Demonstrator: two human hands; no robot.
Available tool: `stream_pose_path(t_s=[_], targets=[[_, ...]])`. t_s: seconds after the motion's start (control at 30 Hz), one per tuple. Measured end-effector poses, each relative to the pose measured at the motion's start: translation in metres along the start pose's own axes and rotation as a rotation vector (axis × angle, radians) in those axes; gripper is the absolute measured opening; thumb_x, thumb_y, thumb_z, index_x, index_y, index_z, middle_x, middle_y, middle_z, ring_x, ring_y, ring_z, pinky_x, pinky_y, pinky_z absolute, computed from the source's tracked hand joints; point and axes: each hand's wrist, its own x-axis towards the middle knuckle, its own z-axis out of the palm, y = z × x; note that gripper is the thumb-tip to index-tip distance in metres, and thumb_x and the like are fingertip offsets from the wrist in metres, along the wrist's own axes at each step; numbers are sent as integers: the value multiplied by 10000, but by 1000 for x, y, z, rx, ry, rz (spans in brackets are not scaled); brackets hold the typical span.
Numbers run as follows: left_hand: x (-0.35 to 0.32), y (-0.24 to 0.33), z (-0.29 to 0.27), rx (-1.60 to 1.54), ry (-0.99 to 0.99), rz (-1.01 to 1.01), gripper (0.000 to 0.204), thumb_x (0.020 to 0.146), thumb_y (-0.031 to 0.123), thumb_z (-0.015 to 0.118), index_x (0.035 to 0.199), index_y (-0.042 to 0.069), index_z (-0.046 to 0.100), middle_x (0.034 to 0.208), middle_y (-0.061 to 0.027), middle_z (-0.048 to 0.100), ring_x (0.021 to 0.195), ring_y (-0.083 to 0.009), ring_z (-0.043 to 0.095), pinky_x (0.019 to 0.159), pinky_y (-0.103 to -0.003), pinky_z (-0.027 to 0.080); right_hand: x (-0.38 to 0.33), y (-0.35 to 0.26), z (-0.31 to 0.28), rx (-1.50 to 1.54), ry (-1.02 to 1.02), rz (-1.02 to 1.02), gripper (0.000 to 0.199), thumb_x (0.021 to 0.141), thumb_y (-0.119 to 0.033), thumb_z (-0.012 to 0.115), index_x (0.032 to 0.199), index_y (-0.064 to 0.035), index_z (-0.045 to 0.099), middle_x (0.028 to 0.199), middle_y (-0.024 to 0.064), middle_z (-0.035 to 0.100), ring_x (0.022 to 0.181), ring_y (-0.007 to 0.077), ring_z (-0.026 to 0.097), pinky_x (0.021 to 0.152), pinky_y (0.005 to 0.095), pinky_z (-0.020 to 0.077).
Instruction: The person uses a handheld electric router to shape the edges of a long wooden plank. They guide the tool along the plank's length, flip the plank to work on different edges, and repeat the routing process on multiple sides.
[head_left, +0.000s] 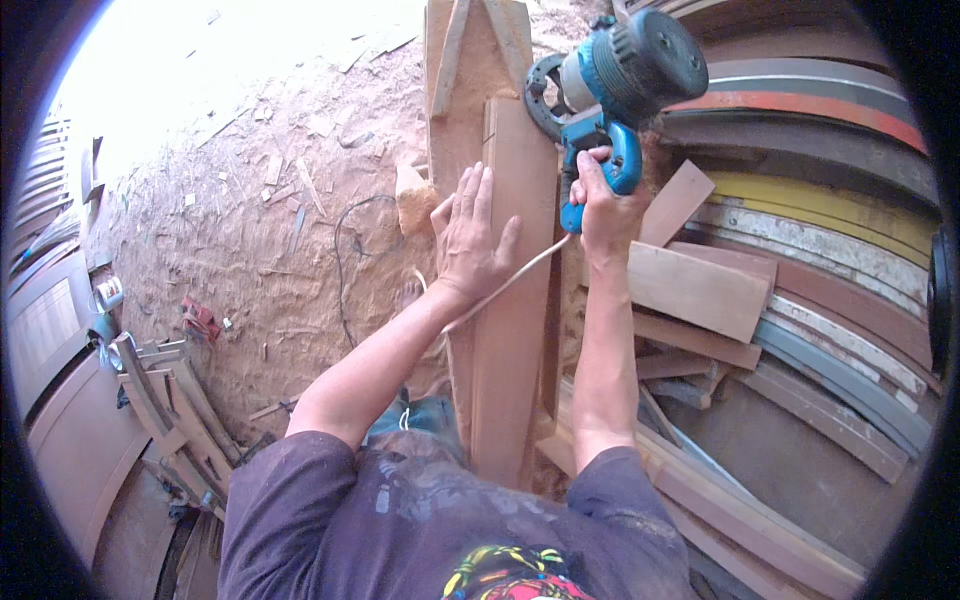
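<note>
A dusty earthen yard strewn with sawdust and wood chips fills the upper left of the frame, harsh sunlight bleaching its far corner.

At centre, the left hand [472, 240] lies flat with fingers spread, pressing down on a long reddish-brown plank [510, 330] that runs from the lower middle up toward the top edge. Just right of it, the right hand [603, 205] is closed around the blue handle of an electric router [615, 85], whose round grey-and-blue motor housing and dark base plate sit at the plank's right edge in the upper centre. A pale power cord [500, 288] trails from the handle down across the plank and under the left wrist.

Judging by the tool's place, the stretch of edge nearest the person may already be routed and the part toward the top is left; the edge itself is too small to read. The plank looks smooth-planed with a straight grain.

To the right, shorter offcut boards [695, 290] lie stacked at angles over curved, painted strips [830, 210] in yellow, grey and orange. At lower left sit arched wooden frame pieces [165, 395] and panelled doors [55, 330].
</note>
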Motion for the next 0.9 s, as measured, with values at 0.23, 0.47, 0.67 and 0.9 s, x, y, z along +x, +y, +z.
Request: stream_pose_path(t_s=[0.23, 0.47, 0.67, 0.9], targets=[[3, 4, 1, -28, 17, 5, 788, 992, 309, 680, 1623, -60, 385, 1660, -276, 441, 1597, -376, 369, 1240, -484, 266, -14, 7, 1, -106, -29, -23, 53, 974, -35, 735, 967, -39, 682, 740, 10, 648, 569, 80, 581, 524, 275, 461], [1, 1, 3, -19, 35, 20, 800, 994, 323, 687, 1629, -53, 376, 1658, -282, 443, 1590, -372, 383, 1241, -477, 262, -23, 6, -1, -118, -63, 8, 46, 984, -21, 719, 985, -31, 675, 763, 12, 635, 589, 82, 570, 550, 276, 461], [1, 0, 5, -7, 30, 11, 794, 1009, 349, 672, 1632, -41, 373, 1670, -276, 431, 1596, -372, 373, 1244, -478, 259, -31, 8, -10, -39, -84, 4, 52, 944, -56, 753, 939, -36, 705, 689, -10, 639, 562, 60, 579, 508, 249, 431], [4, -3, 8, -25, 58, 2, 812, 992, 408, 698, 1607, -32, 402, 1609, -264, 490, 1516, -386, 450, 1220, -486, 299, -44, 9, -19, -66, -109, 27, 46, 952, -32, 742, 958, -34, 697, 719, -14, 625, 592, 65, 576, 539, 261, 442]])
